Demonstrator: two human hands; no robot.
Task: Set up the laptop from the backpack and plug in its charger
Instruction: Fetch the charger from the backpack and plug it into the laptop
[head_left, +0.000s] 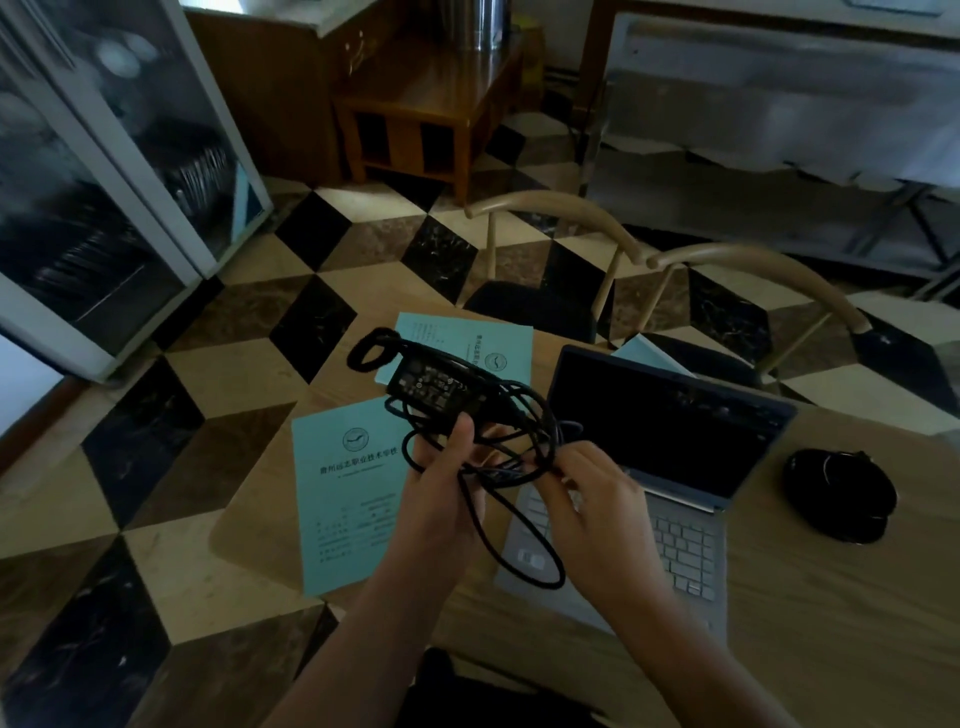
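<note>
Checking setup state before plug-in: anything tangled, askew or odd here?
Yes: the charger cable is a tangled bundle of loops between left hand and right hand, with the charger brick hanging in it above the open laptop.

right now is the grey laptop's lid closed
No, the grey laptop sits open on the wooden table, its dark screen upright and its keyboard showing behind the hands working the black charger cable.

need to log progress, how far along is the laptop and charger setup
Done: the laptop sits open on the table, screen dark. In hand: both hands, left hand and right hand, hold the charger and its tangled cable. Left: untangle it and plug it in; no cable reaches the laptop yet.
</note>
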